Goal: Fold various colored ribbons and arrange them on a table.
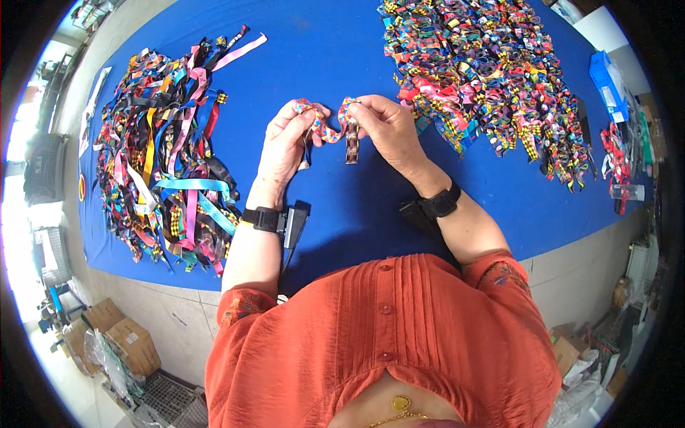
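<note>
Between my hands hangs a multicoloured patterned ribbon [328, 133], sagging in a curve over the blue table. My left hand [291, 135] pinches one end of it between thumb and fingers, and a dark strip dangles below that grip. The other end is pinched by my right hand [385, 130], under which a brown checked ribbon end [352, 148] hangs down. To the left lies a loose heap of mixed ribbons [168, 157] in black, pink, yellow and turquoise. A large bed of looped ribbons [485, 71] covers the far right.
A blue cloth [342, 214] covers the table. At the right edge are a blue plastic bin [609, 85], a clear cylinder [628, 192] and red ribbons [615, 153]. Cardboard boxes [132, 346] and a wire basket [168, 399] stand on the floor at lower left.
</note>
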A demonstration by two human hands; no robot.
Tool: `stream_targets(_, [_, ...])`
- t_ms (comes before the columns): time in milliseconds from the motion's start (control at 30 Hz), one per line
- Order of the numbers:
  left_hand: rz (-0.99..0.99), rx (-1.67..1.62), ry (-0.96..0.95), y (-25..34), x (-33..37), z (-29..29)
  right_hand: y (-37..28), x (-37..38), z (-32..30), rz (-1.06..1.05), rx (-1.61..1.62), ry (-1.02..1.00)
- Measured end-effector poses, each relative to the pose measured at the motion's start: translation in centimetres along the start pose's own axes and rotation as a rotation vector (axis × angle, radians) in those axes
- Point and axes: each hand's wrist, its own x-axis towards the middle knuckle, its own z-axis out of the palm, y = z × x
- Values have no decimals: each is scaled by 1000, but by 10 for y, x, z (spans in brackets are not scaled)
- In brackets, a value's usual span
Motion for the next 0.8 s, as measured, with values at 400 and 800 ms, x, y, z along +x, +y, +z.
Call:
stream_targets(400, [-69, -9, -206, 7, -5, 5, 10, 3, -8, 85, -99, -55])
stream_targets(800, [-75, 46, -171, 3, -3, 3, 15, 2, -16, 89, -79, -259])
